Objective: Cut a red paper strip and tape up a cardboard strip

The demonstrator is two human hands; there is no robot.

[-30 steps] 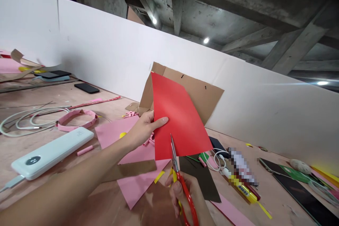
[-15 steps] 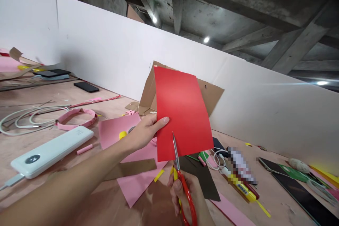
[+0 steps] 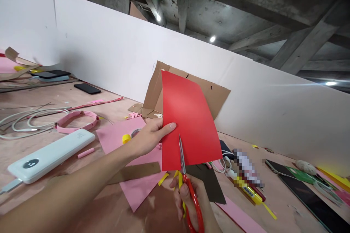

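Pointing up, red paper (image 3: pixel 188 120) in left hand (image 3: pixel 149 140), scissors (image 3: pixel 192 200) at lower edge

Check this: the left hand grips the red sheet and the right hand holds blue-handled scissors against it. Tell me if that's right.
Wrong on the handles: the scissors in the right hand have red handles, not blue, as the head view shows. The left hand does grip the red sheet, and the scissors are against it.

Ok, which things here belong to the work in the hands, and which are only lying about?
In use: left hand holding a red paper sheet; right hand holding red-handled steel scissors.
Lying about: white rectangular power bank, pink paper ring, black smartphone, coiled white cable.
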